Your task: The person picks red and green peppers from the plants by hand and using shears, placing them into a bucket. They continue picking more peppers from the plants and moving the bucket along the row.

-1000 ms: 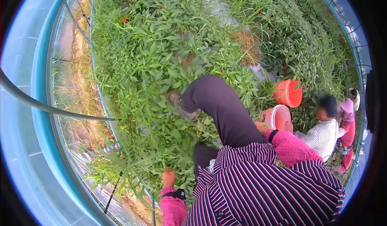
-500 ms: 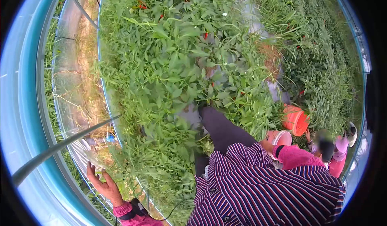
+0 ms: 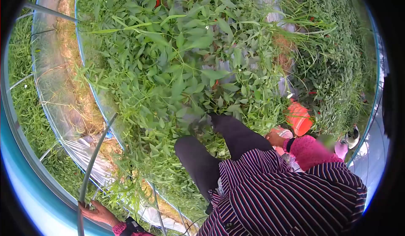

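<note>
At the lower left, my left hand (image 3: 100,214) is at a grey greenhouse pole (image 3: 90,166), its fingers curled round it. The pole partly hides the fingertips. On the right side, beside my hip, my right hand (image 3: 274,139) is closed at the rim of a pale pink bucket (image 3: 285,133). My forearm and striped shirt cover most of this bucket, so its contents cannot be made out. An orange-red bucket (image 3: 300,119) leans among the plants just beyond it. Leafy pepper plants (image 3: 168,76) surround my legs, with a red pepper (image 3: 157,2) showing among the leaves.
Plastic sheeting and dry straw (image 3: 69,67) run along the left, beside the blue-edged greenhouse film. A strip of plastic mulch (image 3: 270,4) lies between plant rows. At the far right, another person (image 3: 341,148) is partly visible behind my sleeve.
My left hand has moved down from open air and closed on the pole. My view has shifted, and my left knee now shows. My right hand stays at the pale pink bucket.
</note>
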Demonstrator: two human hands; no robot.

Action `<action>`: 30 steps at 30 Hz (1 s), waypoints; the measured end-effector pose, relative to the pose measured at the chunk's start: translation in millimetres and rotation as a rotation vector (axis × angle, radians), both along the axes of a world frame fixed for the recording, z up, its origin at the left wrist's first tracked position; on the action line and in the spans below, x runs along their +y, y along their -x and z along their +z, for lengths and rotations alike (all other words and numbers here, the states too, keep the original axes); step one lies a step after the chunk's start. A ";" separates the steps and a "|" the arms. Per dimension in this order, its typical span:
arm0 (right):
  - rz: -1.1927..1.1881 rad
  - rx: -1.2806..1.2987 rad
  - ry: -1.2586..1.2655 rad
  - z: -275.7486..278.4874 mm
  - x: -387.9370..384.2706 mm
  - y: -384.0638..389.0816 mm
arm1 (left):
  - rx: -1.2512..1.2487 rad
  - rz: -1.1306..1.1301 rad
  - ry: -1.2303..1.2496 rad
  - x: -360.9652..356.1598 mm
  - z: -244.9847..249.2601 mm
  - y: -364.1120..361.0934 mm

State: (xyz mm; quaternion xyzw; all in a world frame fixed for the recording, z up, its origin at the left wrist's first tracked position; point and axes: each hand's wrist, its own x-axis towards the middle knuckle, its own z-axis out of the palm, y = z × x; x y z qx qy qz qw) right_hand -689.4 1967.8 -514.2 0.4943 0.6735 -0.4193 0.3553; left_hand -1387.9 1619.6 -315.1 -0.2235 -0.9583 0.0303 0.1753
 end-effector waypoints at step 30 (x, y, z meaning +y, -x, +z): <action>-0.726 0.177 -0.478 -40.0 15.8 134.8 | -2.006 -0.261 -0.098 305.9 -223.6 -187.7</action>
